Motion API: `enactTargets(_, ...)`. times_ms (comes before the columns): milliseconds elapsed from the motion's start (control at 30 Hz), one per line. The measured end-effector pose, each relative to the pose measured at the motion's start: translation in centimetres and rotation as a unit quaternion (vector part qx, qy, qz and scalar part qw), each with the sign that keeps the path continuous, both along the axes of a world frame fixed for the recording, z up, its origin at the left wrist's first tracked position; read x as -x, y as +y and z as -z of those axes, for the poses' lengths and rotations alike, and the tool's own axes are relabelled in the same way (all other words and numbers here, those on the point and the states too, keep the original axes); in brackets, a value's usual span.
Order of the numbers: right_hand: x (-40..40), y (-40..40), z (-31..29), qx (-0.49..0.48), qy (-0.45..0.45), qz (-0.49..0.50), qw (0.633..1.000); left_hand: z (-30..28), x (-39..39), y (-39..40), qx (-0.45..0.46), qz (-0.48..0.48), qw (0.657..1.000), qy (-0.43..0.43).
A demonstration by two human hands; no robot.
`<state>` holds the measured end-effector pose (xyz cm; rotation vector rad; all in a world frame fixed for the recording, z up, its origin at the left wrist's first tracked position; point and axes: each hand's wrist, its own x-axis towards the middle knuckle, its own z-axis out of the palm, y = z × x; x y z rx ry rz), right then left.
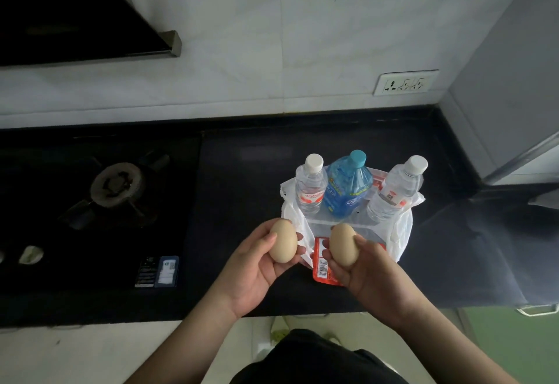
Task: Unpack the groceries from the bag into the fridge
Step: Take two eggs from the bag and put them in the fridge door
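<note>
Eggs out of bag [402,232] | my left hand [257,265] grips egg [283,240], right hand [367,274] grips second egg [344,244], above counter [242,202] | next: carry gently to fridge [514,81], likely without squeezing.

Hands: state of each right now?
Left hand: holding the left egg, fingers curled round it.
Right hand: holding the right egg, same grip.

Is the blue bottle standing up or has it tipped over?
Upright. The blue bottle stands with its cap at the top, between two clear bottles, on the white bag.
</note>
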<state>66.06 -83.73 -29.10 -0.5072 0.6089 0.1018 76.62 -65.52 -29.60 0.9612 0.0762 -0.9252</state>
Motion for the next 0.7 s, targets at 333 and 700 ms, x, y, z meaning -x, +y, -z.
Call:
enactTargets(333,3.9,-2.7,-0.1,-0.025,-0.047,-0.072,0.996,-0.5,7.7,-2.1,0.055,-0.093,0.994,0.019)
enactTargets(700,5.5,-1.3,0.8,-0.065,-0.057,-0.222,0.971,-1.9,15.1,0.4,0.046,-0.229,0.972,-0.008)
